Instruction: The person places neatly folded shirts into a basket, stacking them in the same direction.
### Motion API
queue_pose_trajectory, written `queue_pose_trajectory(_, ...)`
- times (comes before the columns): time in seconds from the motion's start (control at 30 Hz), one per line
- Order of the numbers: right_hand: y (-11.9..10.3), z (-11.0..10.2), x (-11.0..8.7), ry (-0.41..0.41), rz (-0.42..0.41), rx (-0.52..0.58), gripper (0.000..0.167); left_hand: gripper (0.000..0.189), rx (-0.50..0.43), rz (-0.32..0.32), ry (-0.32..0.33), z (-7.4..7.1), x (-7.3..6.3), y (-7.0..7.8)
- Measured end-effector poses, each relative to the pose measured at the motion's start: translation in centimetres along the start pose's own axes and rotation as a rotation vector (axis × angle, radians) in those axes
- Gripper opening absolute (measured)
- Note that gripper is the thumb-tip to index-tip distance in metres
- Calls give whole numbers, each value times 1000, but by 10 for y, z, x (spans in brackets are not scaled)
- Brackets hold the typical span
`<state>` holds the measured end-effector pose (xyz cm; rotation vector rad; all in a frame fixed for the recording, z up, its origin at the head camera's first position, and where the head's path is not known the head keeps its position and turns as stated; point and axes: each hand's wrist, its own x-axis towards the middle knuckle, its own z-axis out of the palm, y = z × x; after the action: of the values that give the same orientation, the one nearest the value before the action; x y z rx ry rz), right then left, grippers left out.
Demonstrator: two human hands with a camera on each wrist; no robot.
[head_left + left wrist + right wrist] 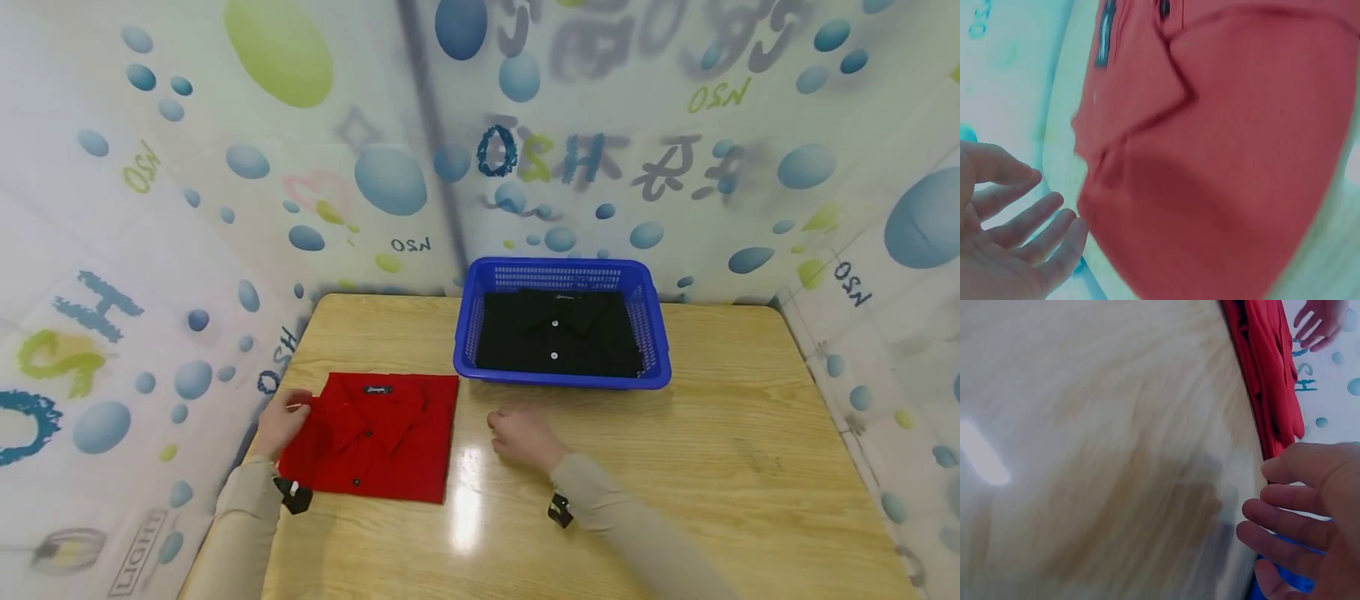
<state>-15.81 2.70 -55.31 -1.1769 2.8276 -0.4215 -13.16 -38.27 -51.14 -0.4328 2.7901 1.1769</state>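
Observation:
A folded red shirt (405,467) lies flat on the wooden table, collar toward the back wall, with dark buttons and a black neck label (377,389). My left hand (281,423) is at the shirt's left edge. In the left wrist view the fingers of that left hand (1019,231) are spread and gently bent, holding nothing; whether a fingertip touches the cloth I cannot tell. Right of the shirt, my right hand (528,437) is over the table in front of the blue basket (562,381). The right wrist view shows this right hand (1316,519) with loosely bent fingers and nothing in them.
Inside the basket at the back middle lies a folded black shirt (517,342) with white buttons. The wooden table (735,467) extends to the right. Patterned sheets (615,217) hang behind the table and on both sides.

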Motion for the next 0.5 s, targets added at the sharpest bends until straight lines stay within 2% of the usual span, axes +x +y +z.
queue_pose_trajectory(0.1, -10, 4, 8, -7, -11, -12, 12, 41, -25, -71, -52, -10, -1, -12)
queue_pose_trajectory(0.27, -24, 10, 22, -39, 0, 18, 11, 46, -21, -130, -142, -16, 5, -27)
queue_pose_trajectory(0.4, -33, 15, 32, -63, 70, 124, 10, 49, -12, -165, -174, -17, 9, -31)
queue_pose_trajectory(0.5, -41, 18, 38, -66, 151, 288, 9, 50, -21, -181, -172, -15, 9, -31)
